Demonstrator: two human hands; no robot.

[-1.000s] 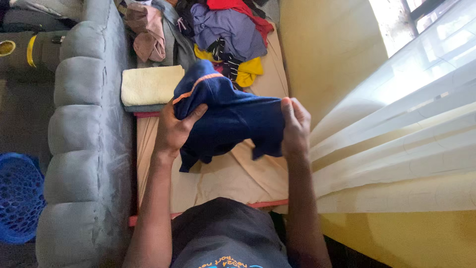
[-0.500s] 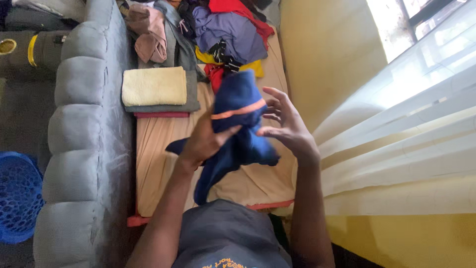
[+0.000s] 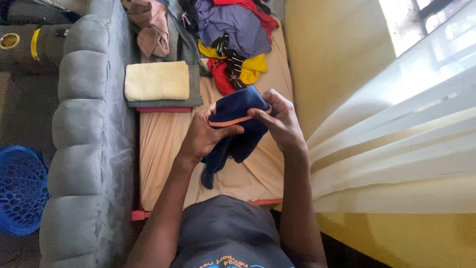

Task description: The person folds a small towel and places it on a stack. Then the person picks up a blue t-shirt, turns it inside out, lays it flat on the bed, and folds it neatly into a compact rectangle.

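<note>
Head view: we hold a navy garment [image 3: 237, 130] with an orange trim band above the peach-coloured sheet [image 3: 163, 149] of a bed, both hands closed on it. Our left hand [image 3: 204, 135] pinches the trimmed edge between thumb and fingers, the fingers curled tight around the cloth; our right hand [image 3: 280, 121] grips the same edge on the other side, fingertips narrow and pressed into the band. The rest of the garment hangs bunched below our hands, its lowest corner trailing down to the sheet.

A folded stack [image 3: 161, 85] of a cream towel on grey and red pieces lies near the grey padded headboard [image 3: 87, 129], well apart from our hands. A loose heap of unfolded clothes [image 3: 230, 39], purple, red, yellow and striped, sits at the far end of the sheet, just beyond the garment. A blue basket [image 3: 20, 188] stands on the floor beyond the headboard, and a pale curtain [image 3: 396, 139] hangs on the window side.

In our judgement, the fold goes best if we draw the trimmed edge taut between both hands, shake the bunched cloth loose so it hangs flat, and keep the trailing corner from twisting under before laying it down.
</note>
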